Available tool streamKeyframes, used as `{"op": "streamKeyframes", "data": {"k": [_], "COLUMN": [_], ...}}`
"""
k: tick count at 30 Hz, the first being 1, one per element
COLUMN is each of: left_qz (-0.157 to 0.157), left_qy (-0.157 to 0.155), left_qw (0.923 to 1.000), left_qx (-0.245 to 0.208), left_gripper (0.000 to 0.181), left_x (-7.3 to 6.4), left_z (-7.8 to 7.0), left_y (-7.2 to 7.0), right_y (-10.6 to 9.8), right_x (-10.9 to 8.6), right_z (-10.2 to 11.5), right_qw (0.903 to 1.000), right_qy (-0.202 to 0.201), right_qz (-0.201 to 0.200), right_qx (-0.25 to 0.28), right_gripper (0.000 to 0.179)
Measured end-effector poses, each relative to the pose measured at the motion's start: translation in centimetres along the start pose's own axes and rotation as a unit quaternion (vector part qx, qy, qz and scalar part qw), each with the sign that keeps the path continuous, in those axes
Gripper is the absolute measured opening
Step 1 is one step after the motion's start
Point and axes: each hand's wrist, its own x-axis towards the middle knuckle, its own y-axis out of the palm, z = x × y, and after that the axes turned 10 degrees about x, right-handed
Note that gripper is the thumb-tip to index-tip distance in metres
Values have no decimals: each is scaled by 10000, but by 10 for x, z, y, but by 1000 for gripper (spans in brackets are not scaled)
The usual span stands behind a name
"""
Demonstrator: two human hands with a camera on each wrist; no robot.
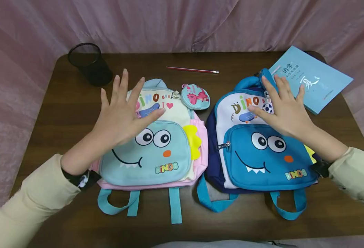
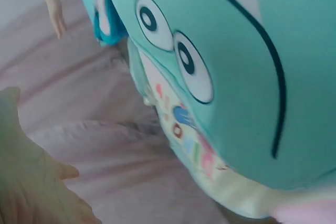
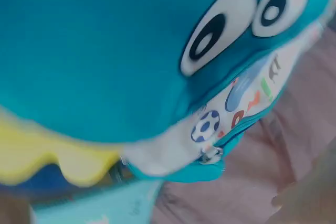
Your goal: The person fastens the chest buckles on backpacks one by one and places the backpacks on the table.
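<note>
Two children's backpacks with cartoon dinosaur faces lie side by side on the table. My left hand [image 1: 118, 113], fingers spread, hovers over the upper left of the pale mint and pink backpack [image 1: 172, 172]; its palm faces down. A round mint pouch [image 1: 195, 96] with a pink dinosaur hangs at that bag's upper right. Over the upper right of the blue backpack [image 1: 250, 162] is my right hand [image 1: 288, 112], also spread and holding nothing. That hand partly hides the bag's top and its small blue hanging pouch. In the right wrist view, the blue bag's front [image 3: 105, 61] fills much of the picture.
A black mesh pen holder [image 1: 96, 70] stands at the back left of the brown table [image 1: 55, 113]. Behind the bags lies a red pencil [image 1: 192, 70]. A light blue book [image 1: 321, 79] sits at the back right. Straps [image 1: 175, 206] spread toward the front; pink curtains surround the table.
</note>
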Motion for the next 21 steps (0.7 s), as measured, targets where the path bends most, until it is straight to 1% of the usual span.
{"op": "streamKeyframes", "data": {"k": [3, 5, 6, 9, 10, 11, 13, 15, 18, 19, 21], "left_qz": [-120, -68, 24, 531, 654, 733, 751, 712, 709, 659, 616], "left_qy": [278, 433, 528, 836, 962, 1098, 1285, 1374, 1342, 1322, 1312], "left_qw": [9995, 9987, 9981, 9946, 9928, 9910, 9888, 9879, 9883, 9890, 9893], "left_qx": [118, 259, 305, 309, 286, 242, 124, 17, -120, -81, 148], "left_gripper": [90, 90, 91, 92, 92, 92, 92, 93, 94, 94, 92], "left_x": [-15, -29, -37, -66, -75, -84, -98, -107, -113, -113, -113], "left_z": [-13, -22, -26, -36, -39, -42, -49, -56, -70, -75, -86], "left_y": [-3, -1, 0, 9, 12, 16, 24, 32, 41, 44, 49], "right_y": [-2, -4, -5, -4, -3, -1, 4, 9, 18, 21, 27], "right_x": [-1, 1, 3, 10, 13, 15, 22, 29, 41, 46, 56], "right_z": [8, 15, 18, 29, 32, 35, 40, 45, 53, 56, 63], "right_qw": [9989, 9973, 9961, 9903, 9878, 9857, 9833, 9828, 9835, 9833, 9825], "right_qy": [-273, -495, -630, -1138, -1319, -1458, -1642, -1688, -1512, -1443, -1345], "right_qz": [31, 30, 34, 104, 135, 185, 347, 576, 993, 1109, 1256], "right_qx": [-377, -544, -614, -787, -820, -821, -698, -480, -6, 89, 277], "right_gripper": [89, 90, 89, 88, 88, 87, 84, 80, 76, 75, 74]}}
